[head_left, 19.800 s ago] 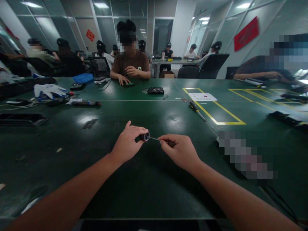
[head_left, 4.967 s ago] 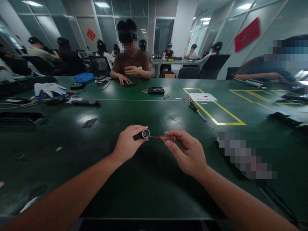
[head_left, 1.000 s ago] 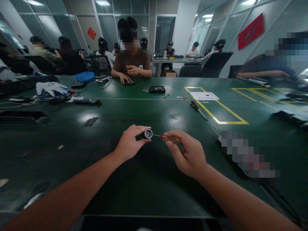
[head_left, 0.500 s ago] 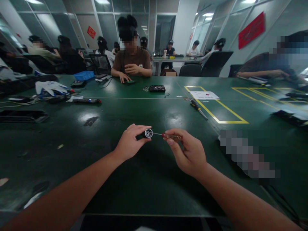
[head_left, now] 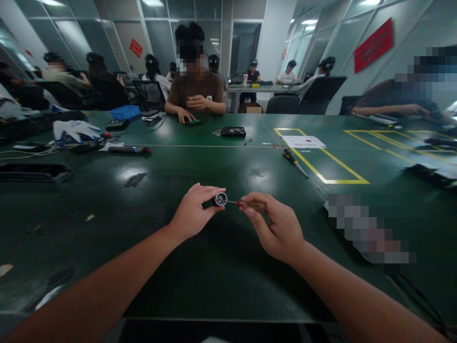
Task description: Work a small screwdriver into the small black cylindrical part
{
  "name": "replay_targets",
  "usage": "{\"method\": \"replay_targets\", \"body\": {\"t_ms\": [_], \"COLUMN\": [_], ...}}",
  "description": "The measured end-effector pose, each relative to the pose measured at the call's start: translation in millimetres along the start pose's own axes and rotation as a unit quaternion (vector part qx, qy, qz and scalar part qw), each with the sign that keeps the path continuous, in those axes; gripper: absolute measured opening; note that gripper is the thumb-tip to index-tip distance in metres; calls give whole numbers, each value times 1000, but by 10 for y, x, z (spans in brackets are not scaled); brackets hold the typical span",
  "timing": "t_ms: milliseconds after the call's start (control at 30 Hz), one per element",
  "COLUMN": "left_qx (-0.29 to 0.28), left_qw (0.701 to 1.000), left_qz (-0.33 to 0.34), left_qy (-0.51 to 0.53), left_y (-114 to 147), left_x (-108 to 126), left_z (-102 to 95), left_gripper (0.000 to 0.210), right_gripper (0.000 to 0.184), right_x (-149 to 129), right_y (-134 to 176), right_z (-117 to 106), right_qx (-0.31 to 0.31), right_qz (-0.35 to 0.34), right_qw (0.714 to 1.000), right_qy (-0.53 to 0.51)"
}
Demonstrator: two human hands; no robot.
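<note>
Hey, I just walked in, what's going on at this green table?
The left hand holds a small dark round part, open end showing. The right hand grips a slim screwdriver, its shaft reaching to that opening; the tip's exact spot is unclear. A black-and-yellow screwdriver lies farther off on the table, and a co-worker sits across it.

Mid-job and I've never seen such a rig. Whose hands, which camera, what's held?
No machine here: a person works bare-handed, seen by a camera worn on that person's own head, looking forward and down. The left hand grips a small dark cylinder, its pale-rimmed open end in view. The right hand holds a thin screwdriver with a translucent handle, its shaft running to that opening; I cannot make out where the tip sits. On the green table beyond lie a black-and-yellow screwdriver and a white glove.
</note>
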State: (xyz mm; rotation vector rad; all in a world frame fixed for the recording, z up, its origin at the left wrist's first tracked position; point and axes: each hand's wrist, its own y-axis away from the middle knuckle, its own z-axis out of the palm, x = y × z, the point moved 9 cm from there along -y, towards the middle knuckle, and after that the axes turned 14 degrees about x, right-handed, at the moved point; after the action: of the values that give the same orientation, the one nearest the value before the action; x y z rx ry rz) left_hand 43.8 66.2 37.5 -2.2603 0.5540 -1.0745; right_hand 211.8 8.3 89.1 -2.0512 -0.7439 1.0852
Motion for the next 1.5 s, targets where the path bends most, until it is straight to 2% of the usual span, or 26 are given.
{"method": "replay_targets", "body": {"t_ms": [233,400,567,733,933,1100,1233,1500], "left_qx": [10,9,19,19,32,32,35,49], "left_qw": [1000,1000,1000,1000,999,999,999,999], "left_qz": [-5,1,-10,-13,-17,4,13,-2], "left_qy": [4,7,15,10,20,7,3,-6], "left_y": [-5,-3,-3,-5,-17,-4,-2,-4], "left_x": [-16,-13,-27,-25,-17,-8,-2,-37], "left_z": [-8,-4,-20,-29,-66,-59,-62,-76], "left_gripper": [36,38,37,38,39,36,37,37], "right_gripper": [18,19,16,17,15,17,17,14], "right_x": [17,30,8,-1,31,29,9,-20], "right_y": [5,20,-11,4,-1,2,-10,0], "right_z": [-15,36,-21,19,-85,-6,12,80], "right_qx": [9,-16,11,-16,32,-1,-4,-42], "right_qz": [5,4,9,2,8,7,0,-1], "right_qw": [1000,1000,1000,1000,999,1000,1000,999], "right_qy": [10,2,6,2,5,0,5,7]}}
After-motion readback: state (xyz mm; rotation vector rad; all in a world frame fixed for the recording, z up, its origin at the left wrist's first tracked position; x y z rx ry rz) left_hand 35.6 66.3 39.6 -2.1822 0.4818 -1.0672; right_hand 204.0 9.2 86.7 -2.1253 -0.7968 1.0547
